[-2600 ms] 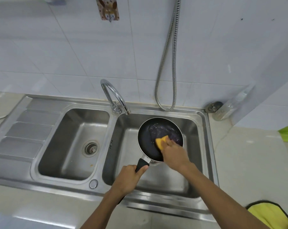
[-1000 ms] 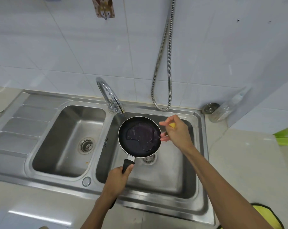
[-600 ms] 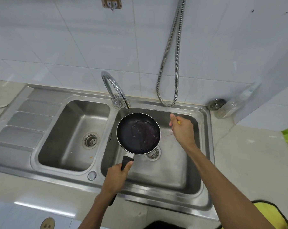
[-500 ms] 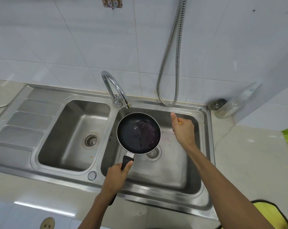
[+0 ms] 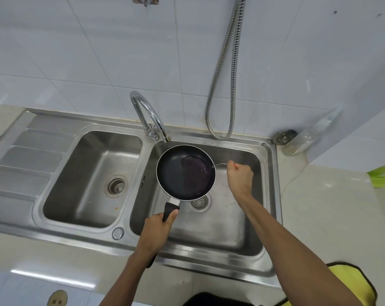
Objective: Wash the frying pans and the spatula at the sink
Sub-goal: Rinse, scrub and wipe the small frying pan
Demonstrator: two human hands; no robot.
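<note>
Frying pan (image 5: 185,172) is held over the right basin of the sink (image 5: 270,195), handle gripped by left hand (image 5: 158,231). Right hand (image 5: 240,178) is clenched beside the pan rim; contents can't be told.

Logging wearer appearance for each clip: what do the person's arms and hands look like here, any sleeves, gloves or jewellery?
Both forearms are bare up to the frame edge, no sleeves in view. The left hand and the right hand wear no gloves, and no rings, watch or bracelets show on the visible sides. No markings stand out.
</note>
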